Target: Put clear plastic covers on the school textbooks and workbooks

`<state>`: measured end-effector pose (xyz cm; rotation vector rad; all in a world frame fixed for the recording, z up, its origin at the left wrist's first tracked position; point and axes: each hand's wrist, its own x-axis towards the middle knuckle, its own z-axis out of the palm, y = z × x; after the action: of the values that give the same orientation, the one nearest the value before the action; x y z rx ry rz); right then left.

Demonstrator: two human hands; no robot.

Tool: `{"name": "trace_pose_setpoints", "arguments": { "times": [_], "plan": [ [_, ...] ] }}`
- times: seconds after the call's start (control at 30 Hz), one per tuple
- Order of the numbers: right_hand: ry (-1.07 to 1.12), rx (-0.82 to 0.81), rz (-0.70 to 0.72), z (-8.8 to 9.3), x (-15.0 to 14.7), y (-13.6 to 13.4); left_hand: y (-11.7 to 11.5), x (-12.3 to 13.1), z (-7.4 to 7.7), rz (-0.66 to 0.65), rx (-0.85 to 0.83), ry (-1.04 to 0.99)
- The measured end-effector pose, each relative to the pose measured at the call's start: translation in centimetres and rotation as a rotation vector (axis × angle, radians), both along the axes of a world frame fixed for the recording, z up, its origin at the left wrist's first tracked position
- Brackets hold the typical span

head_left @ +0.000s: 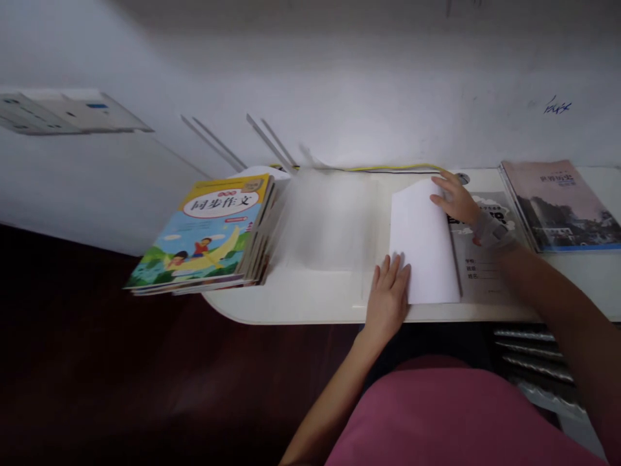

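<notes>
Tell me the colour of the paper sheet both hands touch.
Plain white: the paper sheet under the left hand and right hand, head view.

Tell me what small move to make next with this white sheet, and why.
Probably slide the right hand down the white sheet to flatten it: the sheet covers part of the grey book, the right hand rests on its top corner, the left hand lies flat at its lower edge.

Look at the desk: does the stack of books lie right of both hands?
No, the stack of books lies left of the left hand and the right hand, which both touch the white sheet.
</notes>
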<state>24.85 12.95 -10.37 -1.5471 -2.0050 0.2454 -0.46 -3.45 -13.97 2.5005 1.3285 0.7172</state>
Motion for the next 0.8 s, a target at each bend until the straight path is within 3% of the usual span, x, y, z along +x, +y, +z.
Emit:
{"name": "trace_pose_setpoints", "arguments": {
  "times": [0.13, 0.3, 0.43, 0.8],
  "plan": [
    [0.102, -0.067, 0.047, -2.1, 1.6, -2.3, -1.0, 3.7, 1.8, -0.082, -0.084, -0.142],
    [0.064, -0.051, 0.063, -3.7, 1.0, -2.5, -1.3, 7.1, 2.6, -0.156, -0.024, 0.061],
    [0.004, -0.016, 0.082, -4.2, 0.7, -2.4, -1.4, 7.2, 1.9, -0.15, 0.022, 0.208],
    [-0.191, -0.059, 0.227, -3.3, -0.2, -3.2, -1.5, 6.0, 1.4, -0.111, 0.141, 0.273]
  ]
}}
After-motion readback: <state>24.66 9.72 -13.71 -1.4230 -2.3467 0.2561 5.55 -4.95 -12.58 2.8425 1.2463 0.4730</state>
